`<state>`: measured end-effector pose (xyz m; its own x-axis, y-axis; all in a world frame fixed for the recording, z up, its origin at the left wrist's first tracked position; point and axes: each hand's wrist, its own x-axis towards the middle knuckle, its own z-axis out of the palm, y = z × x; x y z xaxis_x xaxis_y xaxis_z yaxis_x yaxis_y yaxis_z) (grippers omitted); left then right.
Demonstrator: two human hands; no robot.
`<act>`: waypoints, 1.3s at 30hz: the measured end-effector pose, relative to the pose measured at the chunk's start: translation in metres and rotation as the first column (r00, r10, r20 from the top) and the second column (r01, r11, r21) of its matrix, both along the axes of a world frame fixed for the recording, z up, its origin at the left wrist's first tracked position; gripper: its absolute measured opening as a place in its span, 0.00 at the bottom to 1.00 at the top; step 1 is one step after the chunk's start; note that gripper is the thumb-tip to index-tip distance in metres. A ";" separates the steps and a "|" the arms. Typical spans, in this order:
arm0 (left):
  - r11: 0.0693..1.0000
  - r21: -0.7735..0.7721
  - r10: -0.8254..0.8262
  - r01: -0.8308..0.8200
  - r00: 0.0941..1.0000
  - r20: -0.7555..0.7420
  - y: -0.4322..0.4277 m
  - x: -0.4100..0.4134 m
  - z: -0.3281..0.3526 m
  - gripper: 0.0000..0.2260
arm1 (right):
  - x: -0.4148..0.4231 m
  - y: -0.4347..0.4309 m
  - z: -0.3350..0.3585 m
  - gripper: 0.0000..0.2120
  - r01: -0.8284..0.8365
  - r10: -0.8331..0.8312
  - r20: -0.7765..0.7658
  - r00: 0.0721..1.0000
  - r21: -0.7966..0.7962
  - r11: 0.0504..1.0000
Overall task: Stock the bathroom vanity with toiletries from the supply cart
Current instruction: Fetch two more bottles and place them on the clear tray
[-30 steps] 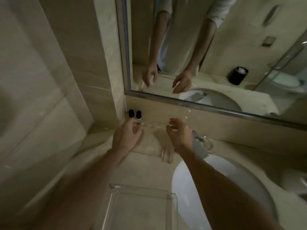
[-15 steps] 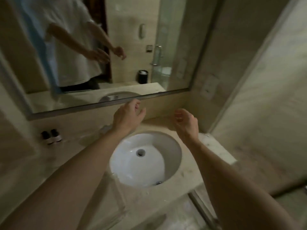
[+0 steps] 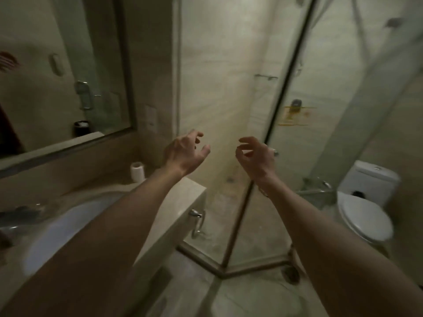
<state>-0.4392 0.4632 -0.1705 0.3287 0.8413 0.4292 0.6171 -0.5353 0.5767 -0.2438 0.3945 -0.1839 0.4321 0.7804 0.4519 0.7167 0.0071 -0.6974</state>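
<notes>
My left hand [image 3: 184, 153] and my right hand [image 3: 255, 156] hang in the air in front of me, fingers loosely curled, holding nothing. Both are raised past the right end of the beige vanity counter [image 3: 183, 195], in front of the glass shower enclosure. The white sink basin [image 3: 68, 225] lies at the lower left under my left forearm. A white toilet paper roll [image 3: 137, 171] stands upright at the counter's back right corner. No toiletry bottles and no supply cart show in this view.
A framed mirror [image 3: 57, 88] hangs above the counter on the left. The glass shower door [image 3: 263, 110] with a dark frame fills the middle. A white toilet [image 3: 364, 209] stands at the right. A chrome towel ring [image 3: 196, 223] hangs on the vanity's side.
My view has swung far to the right, away from the two small bottles and the sink toward the shower and toilet. Both hands stayed raised and empty.
</notes>
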 end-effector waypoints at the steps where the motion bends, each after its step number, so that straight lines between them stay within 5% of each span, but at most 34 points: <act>1: 0.999 0.018 -0.031 0.031 0.999 -0.009 -0.017 0.024 0.003 0.26 | 0.025 -0.022 0.002 0.13 0.025 -0.025 0.014 1.000 0.005 1.000; 11: 0.923 0.185 -0.320 0.336 0.941 -0.112 -0.151 0.253 0.033 0.26 | 0.236 -0.237 0.028 0.16 0.392 -0.389 0.116 0.914 -0.002 0.920; 21: 0.676 0.296 -0.635 0.675 0.737 -0.232 -0.256 0.479 0.039 0.28 | 0.386 -0.400 0.037 0.25 0.718 -0.718 0.026 0.696 -0.032 0.695; 32: 0.260 0.321 -0.874 0.911 0.363 -0.322 -0.375 0.691 0.044 0.29 | 0.472 -0.557 0.042 0.27 0.961 -0.963 0.050 0.265 -0.098 0.260; 39: -0.020 0.321 -0.928 0.947 0.101 -0.358 -0.501 0.740 0.036 0.29 | 0.455 -0.668 0.028 0.28 0.990 -0.998 0.022 -0.063 -0.128 -0.065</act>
